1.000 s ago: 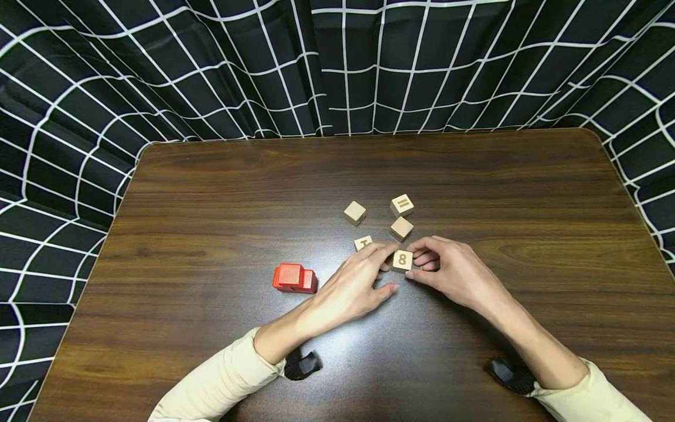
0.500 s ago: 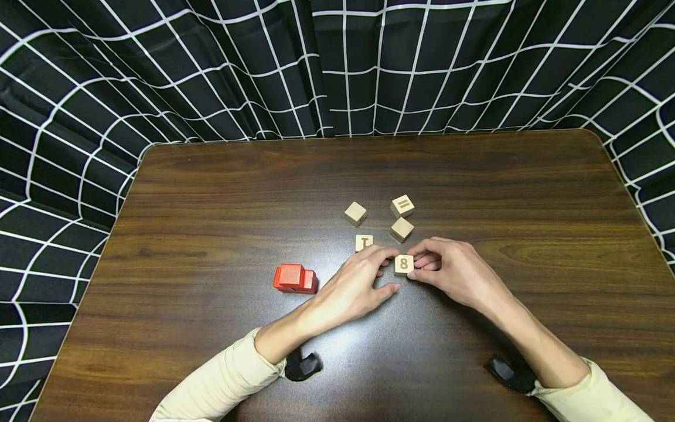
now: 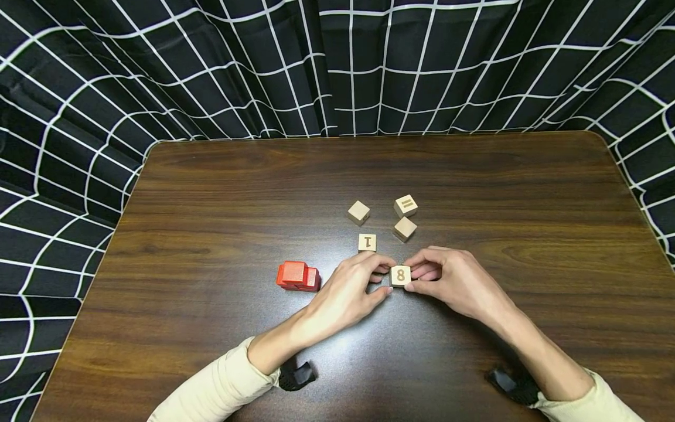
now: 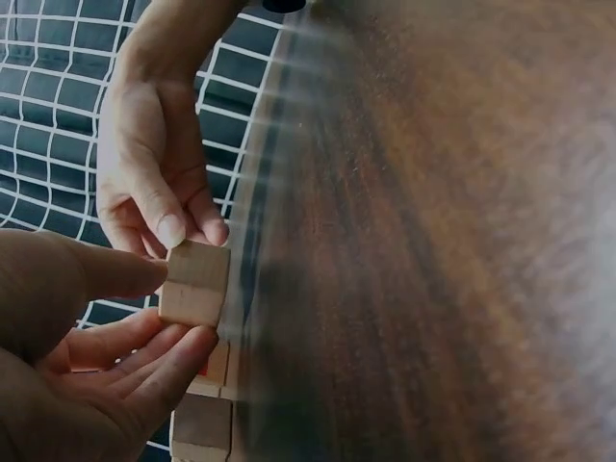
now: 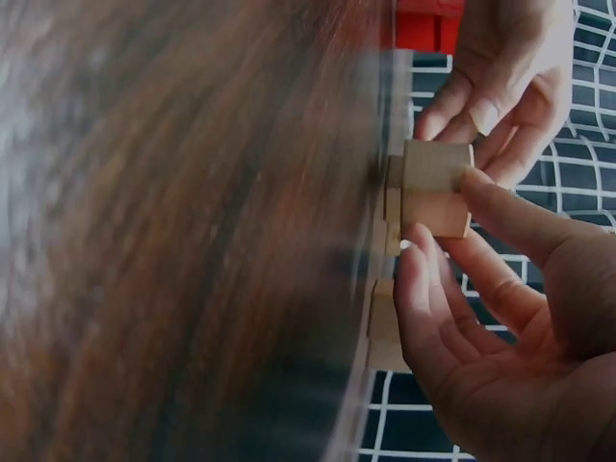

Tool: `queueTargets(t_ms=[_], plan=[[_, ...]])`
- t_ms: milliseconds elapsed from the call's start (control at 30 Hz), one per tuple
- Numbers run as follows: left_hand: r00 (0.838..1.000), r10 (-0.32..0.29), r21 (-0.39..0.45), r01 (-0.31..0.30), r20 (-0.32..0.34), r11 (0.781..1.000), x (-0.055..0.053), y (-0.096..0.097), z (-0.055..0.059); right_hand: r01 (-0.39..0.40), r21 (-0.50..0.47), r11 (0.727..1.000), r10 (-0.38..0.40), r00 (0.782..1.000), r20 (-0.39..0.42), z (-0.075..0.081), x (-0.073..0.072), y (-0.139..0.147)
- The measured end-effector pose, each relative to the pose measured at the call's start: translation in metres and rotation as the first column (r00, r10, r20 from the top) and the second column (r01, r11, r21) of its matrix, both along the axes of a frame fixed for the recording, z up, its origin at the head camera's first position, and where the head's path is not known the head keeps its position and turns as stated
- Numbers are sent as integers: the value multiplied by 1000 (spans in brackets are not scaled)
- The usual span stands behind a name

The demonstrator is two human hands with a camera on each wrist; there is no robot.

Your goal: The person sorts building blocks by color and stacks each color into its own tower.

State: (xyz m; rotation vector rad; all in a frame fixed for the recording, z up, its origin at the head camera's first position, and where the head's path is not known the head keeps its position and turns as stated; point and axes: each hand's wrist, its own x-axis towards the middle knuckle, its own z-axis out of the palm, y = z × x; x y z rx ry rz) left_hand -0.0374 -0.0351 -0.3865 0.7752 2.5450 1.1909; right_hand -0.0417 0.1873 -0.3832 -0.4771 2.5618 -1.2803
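Note:
A small wooden cube (image 3: pixel 400 276) with an 8 on its top lies between both hands in the head view. My left hand (image 3: pixel 343 296) pinches its left side, the index fingertip at the far corner and the thumb at the near one. My right hand (image 3: pixel 459 281) pinches the same cube from the right between thumb and fingers. Both wrist views show the cube (image 4: pixel 194 284) with fingertips at its sides. Just beyond my left knuckles sits another wooden cube (image 3: pixel 367 241), marked with an upside-down 1.
Farther back stand a blank-topped cube (image 3: pixel 358 212), a cube with two bars (image 3: pixel 405 205) and another blank-topped cube (image 3: pixel 405 228). Red blocks (image 3: pixel 297 275) sit close together left of my left hand. A black, white-gridded curtain (image 3: pixel 337 64) hangs behind the wooden table (image 3: pixel 237 193).
The cube with the 8 has come slightly nearer to me with my right hand. My left thumb and index finger have closed in on its left side, uncovering the cube marked 1.

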Motion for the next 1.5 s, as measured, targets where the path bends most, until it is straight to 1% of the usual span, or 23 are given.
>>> queueTargets(t_ms=[133, 300, 400, 533, 800, 1133, 1233, 1500], plan=[[1000, 21, 29, -21, 6, 999, 3, 0, 1, -6, -39, 999, 7, 1000, 10, 0, 2, -1], [999, 49, 84, -50, 9, 995, 5, -2, 0, -21, -50, 999, 22, 999, 23, 1, 3, -5], [997, 71, 101, -71, -2, 992, 7, -5, -3, -34, -41, 999, 35, 999, 22, 0, 3, -10], [996, 93, 104, -91, -12, 990, 11, -7, -7, -49, -18, 999, 49, 999, 5, -2, 6, -16], [988, 151, 127, -154, 31, 980, 14, -11, -12, -62, -3, 998, 62, 998, 4, -3, 6, -24], [982, 177, 131, -184, 59, 974, 15, -13, -14, -59, 35, 998, 59, 998, 2, -4, 5, -29], [982, 179, 139, -187, 66, 972, 16, -14, -15, -60, 36, 998, 60, 998, 8, -4, 5, -30], [980, 186, 126, -195, 76, 973, 16, -13, -16, -62, 37, 997, 61, 998, 22, -4, 4, -29]])
